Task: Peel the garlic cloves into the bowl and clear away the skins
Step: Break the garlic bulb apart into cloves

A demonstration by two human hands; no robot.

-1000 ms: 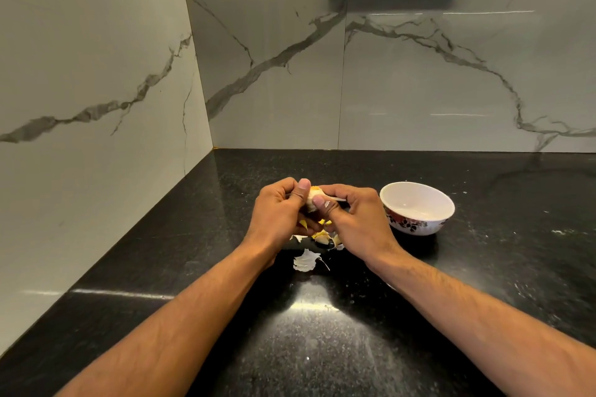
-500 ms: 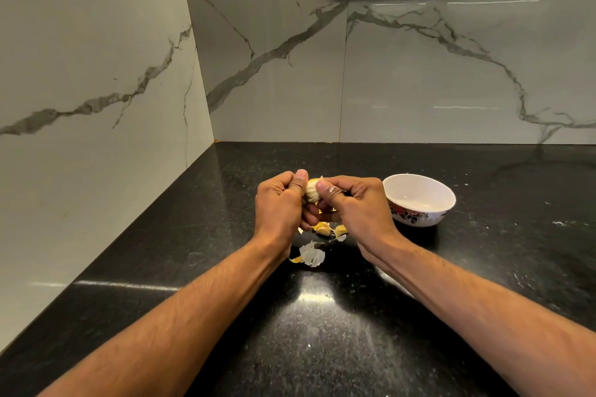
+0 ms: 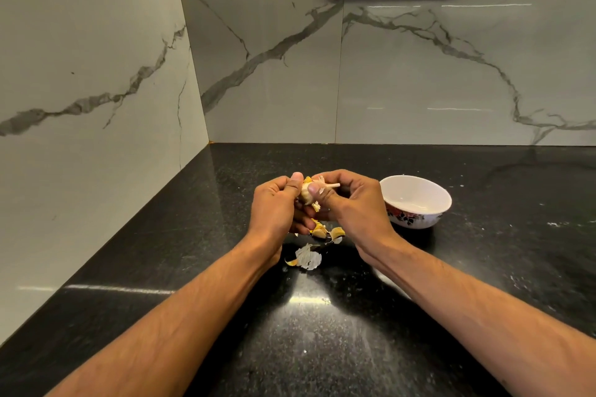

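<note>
Both hands meet above the black tabletop [image 3: 322, 348], a little toward its back edge. The left hand [image 3: 274, 206] curls round a garlic bulb [image 3: 306, 195], thumb pressed over its top; the right hand [image 3: 351, 203] pinches the same bulb from the other side, thumb against the papery skin. The bulb's dry stem [image 3: 333, 185] pokes out sideways toward the right, so its long axis lies roughly level, pointing at the bowl [image 3: 416, 201].

That bowl stands on the tabletop just beside the right hand, on its far right side, and looks to hold nothing yet, though I cannot see its very bottom. So the right hand is the nearer one for dropping a clove in.

Under the hands lie a few yellowish cloves [image 3: 325, 232], and nearer the front edge a pale scrap of skin [image 3: 308, 256]. Judging by this, the peeling has barely begun: a clove has to be pried loose from the bulb first.
</note>
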